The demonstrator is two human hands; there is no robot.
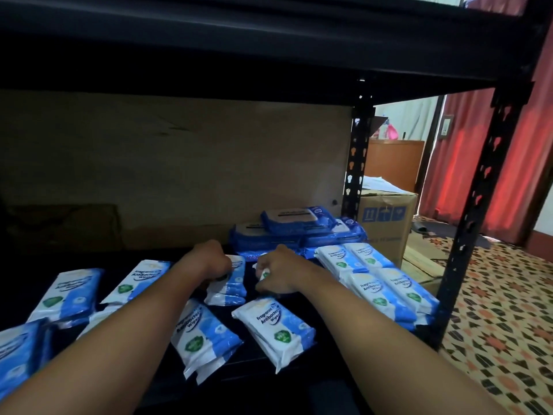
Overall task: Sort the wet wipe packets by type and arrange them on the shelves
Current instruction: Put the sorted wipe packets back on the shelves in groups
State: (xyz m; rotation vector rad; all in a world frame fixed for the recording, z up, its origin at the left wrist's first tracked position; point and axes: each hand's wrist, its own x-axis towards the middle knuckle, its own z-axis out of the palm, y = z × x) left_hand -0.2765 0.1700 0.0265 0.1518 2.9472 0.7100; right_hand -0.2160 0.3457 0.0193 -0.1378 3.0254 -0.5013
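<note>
One head-worn wide-angle view looks forward and down from close behind both forearms into a low shelf (299, 363). The two grips sit mid-frame; an upper shelf board (239, 55) crosses above them, patterned floor (493, 310) lies right.

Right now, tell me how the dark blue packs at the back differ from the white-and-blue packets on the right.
The dark blue packs are wider, mostly blue and piled loosely; the white-and-blue packets are narrower, carry a green badge and lie in neat rows. Both sit on the same shelf.

White-and-blue wipe packets (270, 330) scattered flat on dark shelf (257, 359); dark-blue packs (294, 229) stacked behind
</note>
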